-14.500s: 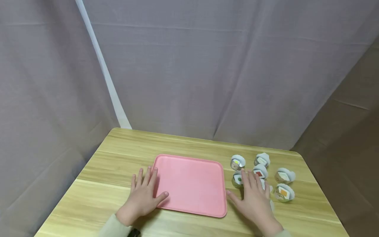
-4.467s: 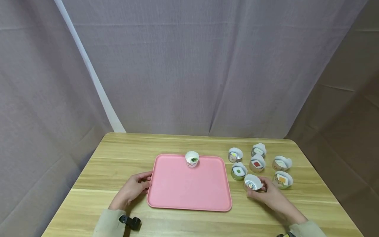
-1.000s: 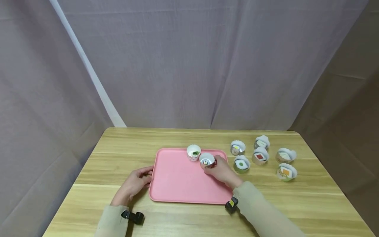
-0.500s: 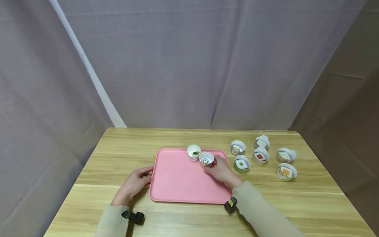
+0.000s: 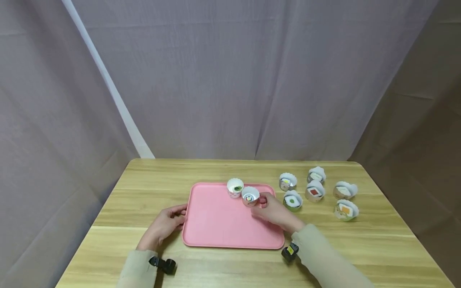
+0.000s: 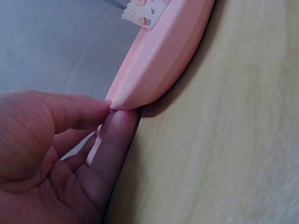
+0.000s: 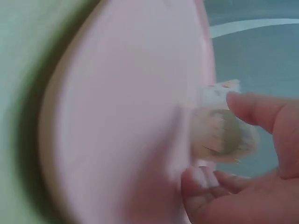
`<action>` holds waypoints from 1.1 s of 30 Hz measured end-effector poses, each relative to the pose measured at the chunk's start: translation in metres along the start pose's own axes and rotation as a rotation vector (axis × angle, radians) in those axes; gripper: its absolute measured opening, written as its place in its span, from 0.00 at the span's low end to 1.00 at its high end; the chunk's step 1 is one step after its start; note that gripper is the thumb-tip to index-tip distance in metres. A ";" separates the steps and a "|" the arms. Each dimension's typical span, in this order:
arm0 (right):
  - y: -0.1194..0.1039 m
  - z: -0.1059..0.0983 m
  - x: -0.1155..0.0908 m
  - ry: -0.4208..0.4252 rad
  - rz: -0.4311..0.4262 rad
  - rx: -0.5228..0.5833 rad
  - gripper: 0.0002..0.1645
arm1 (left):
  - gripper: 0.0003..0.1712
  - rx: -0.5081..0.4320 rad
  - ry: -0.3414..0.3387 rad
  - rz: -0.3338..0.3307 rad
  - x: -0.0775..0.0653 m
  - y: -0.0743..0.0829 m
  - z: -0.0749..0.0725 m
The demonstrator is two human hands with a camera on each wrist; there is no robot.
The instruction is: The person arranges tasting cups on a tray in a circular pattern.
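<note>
A pink tray (image 5: 227,226) lies on the table, its left edge pinched between thumb and fingers of my left hand (image 5: 160,228); the left wrist view shows that grip on the tray rim (image 6: 159,60) closely. Near the tray's far edge stands a white paper baking cup (image 5: 235,189) with something green in it. Just right of it is a patterned paper baking cup (image 5: 250,197) holding a small round piece with coloured marks. My right hand (image 5: 275,212) is beside this second cup, thumb and fingers spread apart. In the right wrist view the patterned cup (image 7: 217,135) is blurred.
Several more paper cups stand right of the tray, among them a cup with a green-dotted white piece (image 5: 292,201), a cup with a red-centred piece (image 5: 315,191) and a cup with an orange-topped piece (image 5: 346,210). A grey curtain (image 5: 198,92) hangs behind the table (image 5: 223,268).
The patterned cup went from the table's right side onto the tray in my right hand. Over the last half second that hand has let go and drawn slightly right. My left hand keeps its grip.
</note>
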State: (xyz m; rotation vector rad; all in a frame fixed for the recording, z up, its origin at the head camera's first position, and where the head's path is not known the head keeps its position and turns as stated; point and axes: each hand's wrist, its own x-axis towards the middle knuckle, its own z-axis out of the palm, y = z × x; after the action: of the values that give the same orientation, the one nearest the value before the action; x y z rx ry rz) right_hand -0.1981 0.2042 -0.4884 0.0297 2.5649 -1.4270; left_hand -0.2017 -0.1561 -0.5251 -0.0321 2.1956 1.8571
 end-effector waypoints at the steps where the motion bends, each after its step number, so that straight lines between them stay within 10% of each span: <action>1: -0.001 -0.005 -0.004 -0.002 -0.016 -0.017 0.43 | 0.26 0.002 0.002 0.000 0.000 0.000 0.000; 13: 0.022 -0.067 -0.029 0.181 -0.309 -0.174 0.40 | 0.26 -0.002 0.003 -0.007 0.001 -0.001 0.000; 24: 0.041 -0.089 -0.040 0.200 -0.197 -0.212 0.54 | 0.26 -0.016 -0.006 -0.002 -0.001 0.000 0.001; 33: 0.061 -0.086 -0.034 0.155 -0.058 -0.030 0.56 | 0.25 -0.012 0.004 -0.002 -0.002 0.001 0.001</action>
State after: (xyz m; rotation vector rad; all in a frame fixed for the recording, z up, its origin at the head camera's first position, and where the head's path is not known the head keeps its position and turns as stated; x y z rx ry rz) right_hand -0.1722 0.3122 -0.4891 0.0649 2.7321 -1.4600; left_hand -0.1994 -0.1553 -0.5239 -0.0404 2.1857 1.8707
